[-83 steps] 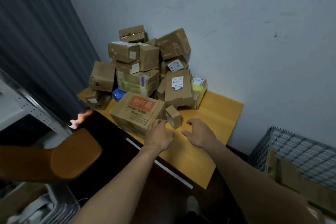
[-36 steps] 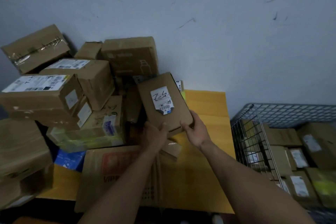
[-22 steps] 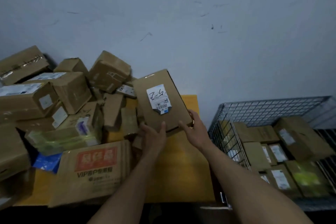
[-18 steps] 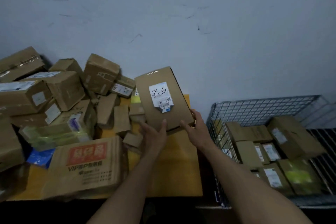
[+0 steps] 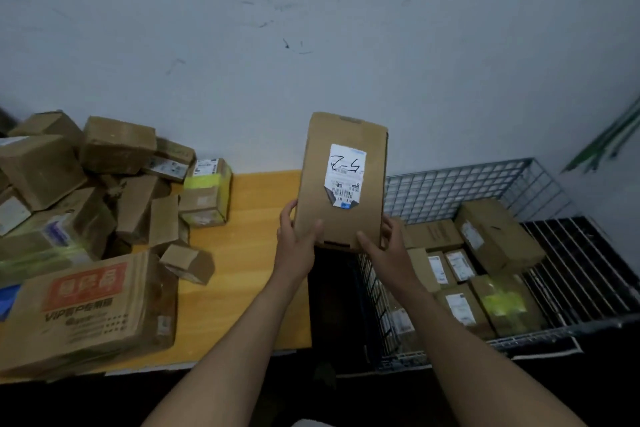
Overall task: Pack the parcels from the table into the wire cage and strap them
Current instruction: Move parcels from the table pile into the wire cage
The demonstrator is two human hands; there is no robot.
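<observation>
I hold a flat brown parcel (image 5: 322, 166) with a white label in the air, over the gap between the yellow table (image 5: 256, 253) and the wire cage (image 5: 450, 187). My left hand (image 5: 298, 243) grips its lower left corner and my right hand (image 5: 388, 246) grips its lower right corner. The cage on the right holds several cardboard parcels (image 5: 495, 236). A heap of parcels (image 5: 104, 191) covers the left part of the table.
A large box with a red label (image 5: 86, 308) lies at the table's near left. A small open carton (image 5: 188, 262) sits beside it. A grey wall (image 5: 311, 45) stands behind the table and cage. The cage's right part shows a dark slatted floor (image 5: 581, 267).
Both hands took the labelled parcel off the heap and carried it right, from above the table to the cage's left edge. My view swung right with it.
</observation>
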